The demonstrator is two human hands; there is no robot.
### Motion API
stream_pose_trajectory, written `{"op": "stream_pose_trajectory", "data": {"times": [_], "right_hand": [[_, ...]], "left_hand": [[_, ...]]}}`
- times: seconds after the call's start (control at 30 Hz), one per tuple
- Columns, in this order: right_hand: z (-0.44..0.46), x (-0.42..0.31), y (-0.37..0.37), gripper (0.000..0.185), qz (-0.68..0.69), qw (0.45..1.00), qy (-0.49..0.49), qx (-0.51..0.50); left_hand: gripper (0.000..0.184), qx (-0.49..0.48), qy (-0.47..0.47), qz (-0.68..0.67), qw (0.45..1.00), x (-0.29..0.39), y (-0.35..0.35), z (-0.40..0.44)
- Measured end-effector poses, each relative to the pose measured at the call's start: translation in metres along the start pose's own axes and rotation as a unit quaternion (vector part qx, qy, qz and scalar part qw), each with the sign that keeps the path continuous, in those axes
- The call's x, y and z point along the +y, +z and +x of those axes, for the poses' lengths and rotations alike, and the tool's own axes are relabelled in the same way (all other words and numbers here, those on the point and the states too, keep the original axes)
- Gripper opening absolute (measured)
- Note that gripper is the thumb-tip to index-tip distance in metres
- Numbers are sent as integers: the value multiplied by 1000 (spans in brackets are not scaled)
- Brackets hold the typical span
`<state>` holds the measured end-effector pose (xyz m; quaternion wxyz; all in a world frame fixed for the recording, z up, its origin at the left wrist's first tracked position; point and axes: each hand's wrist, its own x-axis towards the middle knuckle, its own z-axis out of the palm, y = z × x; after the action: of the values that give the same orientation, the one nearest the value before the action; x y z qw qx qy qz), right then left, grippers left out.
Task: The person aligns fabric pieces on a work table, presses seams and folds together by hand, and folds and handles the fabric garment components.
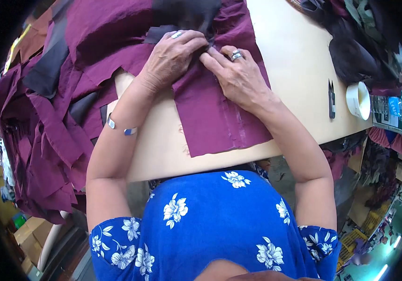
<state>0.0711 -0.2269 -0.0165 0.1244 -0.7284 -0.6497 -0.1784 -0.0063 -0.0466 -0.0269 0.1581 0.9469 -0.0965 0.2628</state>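
A long maroon woven-cloth panel (203, 117) lies on the near part of the pale tabletop (294, 70), its near end just inside the edge at 6 o'clock. Its long axis runs from between 11 and 12 o'clock down to between 5 and 6; a pale lengthwise line follows that axis.

The work looks partway through: the near stretch is spread fairly flat, while the cloth under the fingers is bunched. Loose threads remain along the 8 o'clock edge. Whether anything there is stitched, I cannot tell.

At the panel's 12 o'clock, the left hand (175, 54) and right hand (238, 75) meet with fingertips together at a dark sheer cloth piece (184, 14). Both are on the cloth, but whether either pinches it is hidden.

Farther out, a heap of maroon and black cloth (53, 136) lies toward 9 o'clock, a slim black pointed tool (331, 100) at 3, and beyond it a white round bowl (353, 100).
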Motion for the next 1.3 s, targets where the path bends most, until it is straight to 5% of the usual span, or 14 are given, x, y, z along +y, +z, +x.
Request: {"op": "stream_pose_trajectory", "data": {"times": [0.13, 0.3, 0.4, 0.5, 0.63, 0.73, 0.77, 0.87, 0.93, 1.0, 1.1, 1.17, 1.23, 1.3], "right_hand": [[-34, -13, -27, 35, 89, 996, 9, -30], [-87, -41, -72, 41, 213, 968, 69, -112], [-93, -40, -74, 50, 206, 971, 59, -109], [-90, -33, -62, 42, 116, 992, -2, -52], [-70, -19, -81, 34, 218, 975, 23, -37], [-32, -2, -121, 20, 318, 933, 153, 77], [-19, 5, -135, 16, 328, 919, 195, 98], [17, 76, -133, 56, 582, 756, 294, 55], [54, 71, -111, 44, 669, 666, 328, 46], [68, 88, -72, 39, 770, 562, 299, 30], [52, 116, -41, 48, 792, 497, 317, 160], [39, 98, -51, 57, 712, 578, 327, 229], [20, 87, -62, 66, 647, 651, 353, 181], [-1, 89, -68, 78, 594, 706, 385, 12]], "left_hand": [[25, -2, 19, 4, 1000, 0, 2, -6], [26, -7, -88, -162, 983, -3, 0, -3], [30, -58, 36, -5, 998, 6, -1, 0], [35, -126, 4, 25, 992, 4, 6, -1], [38, -144, -14, 27, 989, 13, -1, 2], [46, -211, 18, -129, 969, 28, -35, -6], [48, -199, -43, -284, 937, 38, -49, -14], [48, -221, -79, -439, 867, 64, -78, -21], [48, -260, -187, -405, 856, 82, -92, -13], [52, -153, -324, -469, 807, 89, -79, -3], [35, -18, -471, -440, 764, 65, -51, -9], [58, -13, -470, -497, 730, 57, -51, -7], [82, -17, -463, -556, 690, 56, -51, -2], [72, 2, -469, -561, 682, 64, -56, 5]]}}
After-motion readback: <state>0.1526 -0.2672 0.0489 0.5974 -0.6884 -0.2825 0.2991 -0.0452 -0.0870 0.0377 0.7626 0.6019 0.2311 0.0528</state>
